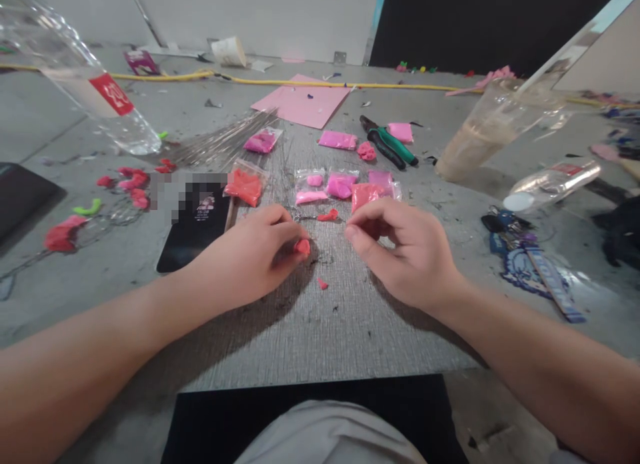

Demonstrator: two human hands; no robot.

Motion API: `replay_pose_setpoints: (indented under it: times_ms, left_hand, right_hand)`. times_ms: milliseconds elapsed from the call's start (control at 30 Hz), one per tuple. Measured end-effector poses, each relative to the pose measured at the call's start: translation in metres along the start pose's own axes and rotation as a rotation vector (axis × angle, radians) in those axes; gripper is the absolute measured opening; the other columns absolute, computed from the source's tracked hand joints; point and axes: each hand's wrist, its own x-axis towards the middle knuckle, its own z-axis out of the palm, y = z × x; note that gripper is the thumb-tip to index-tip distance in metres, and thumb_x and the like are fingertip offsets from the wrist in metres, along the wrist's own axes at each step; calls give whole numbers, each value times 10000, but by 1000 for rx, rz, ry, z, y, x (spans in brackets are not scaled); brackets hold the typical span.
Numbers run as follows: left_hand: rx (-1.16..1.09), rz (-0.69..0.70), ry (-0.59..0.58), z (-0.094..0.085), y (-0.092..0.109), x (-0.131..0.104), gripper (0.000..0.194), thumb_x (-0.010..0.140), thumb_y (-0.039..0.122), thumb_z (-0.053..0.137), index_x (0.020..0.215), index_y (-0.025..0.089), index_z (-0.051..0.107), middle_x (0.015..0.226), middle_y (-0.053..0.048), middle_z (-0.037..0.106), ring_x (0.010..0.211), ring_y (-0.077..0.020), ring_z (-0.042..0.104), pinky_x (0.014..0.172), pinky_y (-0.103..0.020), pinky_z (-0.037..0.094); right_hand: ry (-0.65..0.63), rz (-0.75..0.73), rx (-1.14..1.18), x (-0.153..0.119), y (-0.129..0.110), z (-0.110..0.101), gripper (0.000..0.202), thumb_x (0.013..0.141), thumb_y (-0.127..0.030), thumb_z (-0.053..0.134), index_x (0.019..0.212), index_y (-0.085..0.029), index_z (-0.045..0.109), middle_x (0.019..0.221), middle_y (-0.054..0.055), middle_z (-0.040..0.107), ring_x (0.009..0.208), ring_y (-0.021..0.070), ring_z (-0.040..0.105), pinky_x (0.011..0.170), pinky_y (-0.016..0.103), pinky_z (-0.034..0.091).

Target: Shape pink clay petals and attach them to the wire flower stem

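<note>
Between the thumb and fingers of my left hand (255, 251) is a small lump of red clay (303, 247). My right hand (400, 247) is just right of it, thumb and index finger pinched together; anything between the tips is too small to make out. A red clay piece on a thin wire (327, 215) lies between and beyond my hands. Nearer me, a red scrap (323, 284) rests on the grey board (350, 337). Behind my hands are bags of orange-red clay (245, 186), red clay (365, 196) and pink clay (342, 184).
A phone (197, 227) lies left, beside red clay pieces (65, 234) on wires. Green-handled pliers (390, 144), a wire bundle (225, 141) and pink paper (305, 102) are farther back. Bottles (95, 84) and a cup (475, 134) flank the board; keychains (537, 271) lie right.
</note>
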Motion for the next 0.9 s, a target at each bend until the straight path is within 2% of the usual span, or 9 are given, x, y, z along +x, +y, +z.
replay_pose_setpoints:
  times_ms: [100, 200, 267, 333, 500, 700, 900]
  left_hand:
    - [-212, -114, 15, -5, 8, 2, 264, 947, 424, 662, 1049, 194, 743, 975, -64, 710, 842, -220, 671, 726, -350, 535]
    - [-613, -265, -20, -9, 18, 0, 256, 942, 456, 691, 1063, 240, 755, 951, -20, 777, 819, -188, 717, 694, -296, 564]
    - [-834, -306, -47, -10, 22, -2, 231, 942, 447, 708, 1037, 247, 772, 946, -10, 798, 833, -173, 737, 707, -265, 579]
    - [-955, -311, -77, -9, 25, -4, 204, 940, 425, 722, 1002, 242, 787, 935, -11, 809, 828, -161, 745, 714, -243, 583]
    - [-1068, -317, -114, -7, 26, -6, 141, 946, 373, 730, 981, 259, 806, 878, 8, 811, 770, -119, 743, 687, -188, 571]
    - [-1041, -340, -121, -7, 28, -3, 144, 914, 366, 758, 922, 230, 803, 823, 1, 793, 718, -113, 706, 611, -179, 525]
    - [-1077, -333, -121, -5, 30, -5, 179, 939, 391, 725, 976, 220, 762, 914, -6, 781, 829, -136, 708, 723, -220, 551]
  right_hand:
    - [-32, -28, -41, 1, 2, 0, 22, 896, -147, 659, 890, -166, 670, 738, -17, 690, 631, 91, 625, 595, 208, 497]
    - [-31, -112, -66, 0, 2, 0, 94, 886, -126, 665, 976, -143, 685, 817, 11, 725, 678, 98, 647, 634, 213, 519]
    - [-56, -205, -52, -1, 1, 0, 134, 892, -110, 655, 1019, -127, 691, 873, 34, 733, 719, 103, 649, 675, 225, 532]
    - [-88, -293, -26, -1, 1, 1, 120, 908, -103, 648, 1017, -119, 697, 879, 40, 721, 746, 104, 642, 706, 230, 534]
    - [-103, -362, 0, 0, 1, 2, 67, 935, -96, 651, 957, -110, 712, 850, 43, 714, 772, 101, 626, 732, 223, 530]
    - [-138, -357, 21, -1, -1, 2, 78, 941, -92, 642, 945, -103, 719, 833, 52, 719, 769, 105, 632, 723, 222, 525]
    - [-204, -336, 18, -3, -1, 4, 71, 955, -121, 617, 926, -150, 676, 805, 12, 665, 720, 101, 585, 676, 231, 491]
